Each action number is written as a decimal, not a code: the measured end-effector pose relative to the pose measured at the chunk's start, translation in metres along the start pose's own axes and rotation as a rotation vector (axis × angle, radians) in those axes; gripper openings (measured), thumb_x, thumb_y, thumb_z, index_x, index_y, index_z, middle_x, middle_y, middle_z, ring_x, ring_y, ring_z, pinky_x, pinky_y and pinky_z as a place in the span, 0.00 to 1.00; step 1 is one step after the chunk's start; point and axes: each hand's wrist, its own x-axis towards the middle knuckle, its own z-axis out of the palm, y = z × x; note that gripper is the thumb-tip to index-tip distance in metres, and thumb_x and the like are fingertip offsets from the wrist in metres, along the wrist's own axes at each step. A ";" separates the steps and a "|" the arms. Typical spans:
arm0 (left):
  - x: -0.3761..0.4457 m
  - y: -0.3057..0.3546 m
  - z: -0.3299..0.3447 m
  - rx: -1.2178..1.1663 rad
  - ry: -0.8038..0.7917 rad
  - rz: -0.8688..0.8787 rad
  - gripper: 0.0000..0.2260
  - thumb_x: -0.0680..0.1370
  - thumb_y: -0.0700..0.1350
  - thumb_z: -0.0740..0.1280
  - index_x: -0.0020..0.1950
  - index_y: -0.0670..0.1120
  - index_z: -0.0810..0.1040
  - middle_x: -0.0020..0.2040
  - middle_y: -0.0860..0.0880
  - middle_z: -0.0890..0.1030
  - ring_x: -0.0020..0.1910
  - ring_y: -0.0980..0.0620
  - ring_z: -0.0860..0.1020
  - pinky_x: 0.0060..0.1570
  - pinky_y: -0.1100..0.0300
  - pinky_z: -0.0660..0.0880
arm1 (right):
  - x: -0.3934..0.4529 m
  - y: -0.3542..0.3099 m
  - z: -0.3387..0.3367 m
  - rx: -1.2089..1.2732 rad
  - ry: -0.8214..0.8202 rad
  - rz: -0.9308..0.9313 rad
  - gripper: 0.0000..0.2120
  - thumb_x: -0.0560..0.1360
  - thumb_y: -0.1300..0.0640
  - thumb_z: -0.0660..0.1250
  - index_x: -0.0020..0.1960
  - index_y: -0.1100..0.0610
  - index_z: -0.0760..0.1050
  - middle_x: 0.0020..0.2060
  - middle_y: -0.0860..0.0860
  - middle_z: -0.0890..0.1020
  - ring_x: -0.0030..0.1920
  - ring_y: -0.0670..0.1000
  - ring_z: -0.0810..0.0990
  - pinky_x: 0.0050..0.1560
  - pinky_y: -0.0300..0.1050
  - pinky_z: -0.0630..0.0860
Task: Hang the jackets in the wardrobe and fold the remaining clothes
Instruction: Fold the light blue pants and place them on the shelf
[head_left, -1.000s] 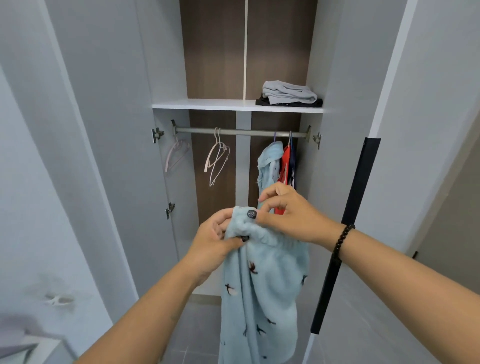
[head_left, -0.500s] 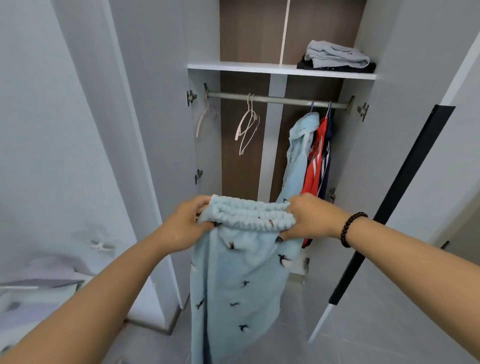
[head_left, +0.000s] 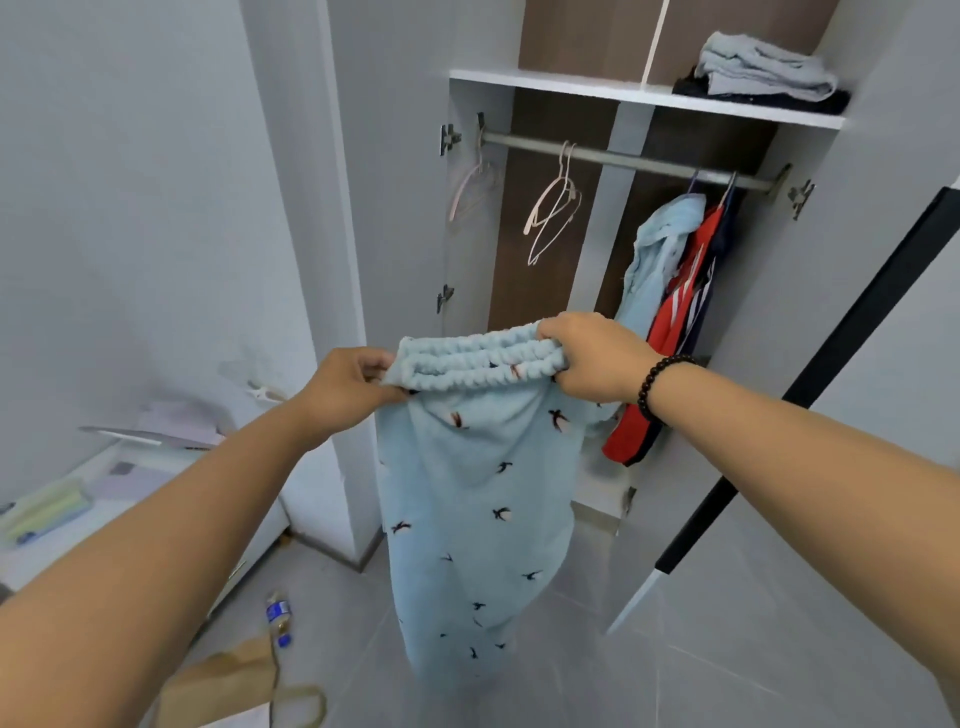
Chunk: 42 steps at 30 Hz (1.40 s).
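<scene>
Here both hands (head_left: 348, 384) (head_left: 592, 364) pinch fleece trousers (head_left: 478, 483) before the wardrobe (head_left: 644, 96) holding hung jackets (head_left: 670, 291).

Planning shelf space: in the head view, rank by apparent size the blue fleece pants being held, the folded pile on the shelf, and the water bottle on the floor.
1. blue fleece pants, largest, though nearest the camera.
2. folded pile, farther away, so the gap is unsure.
3. water bottle, smallest.

floor: plastic bottle (head_left: 278, 617) beside brown paper bag (head_left: 228, 686) | left: white table (head_left: 156, 470), papers (head_left: 171, 423) on top
</scene>
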 end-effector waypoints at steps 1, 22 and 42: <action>-0.007 -0.003 0.001 -0.045 0.014 -0.018 0.08 0.71 0.35 0.75 0.44 0.48 0.83 0.43 0.51 0.85 0.44 0.55 0.82 0.47 0.65 0.77 | 0.000 -0.003 0.001 -0.023 0.022 -0.010 0.13 0.69 0.64 0.63 0.39 0.48 0.62 0.40 0.48 0.70 0.42 0.54 0.72 0.38 0.47 0.70; -0.049 -0.128 0.010 -0.228 0.129 0.355 0.13 0.71 0.46 0.68 0.53 0.54 0.71 0.50 0.57 0.79 0.49 0.62 0.79 0.46 0.66 0.76 | 0.061 -0.103 0.169 1.270 0.499 0.497 0.20 0.69 0.68 0.70 0.56 0.63 0.65 0.44 0.56 0.76 0.45 0.56 0.82 0.47 0.51 0.82; -0.257 -0.183 -0.060 -0.218 0.278 0.461 0.15 0.68 0.49 0.71 0.51 0.48 0.72 0.41 0.51 0.84 0.41 0.53 0.82 0.43 0.54 0.78 | -0.009 -0.314 0.188 1.395 -0.262 0.208 0.07 0.80 0.62 0.55 0.53 0.61 0.71 0.53 0.57 0.74 0.56 0.54 0.73 0.71 0.49 0.65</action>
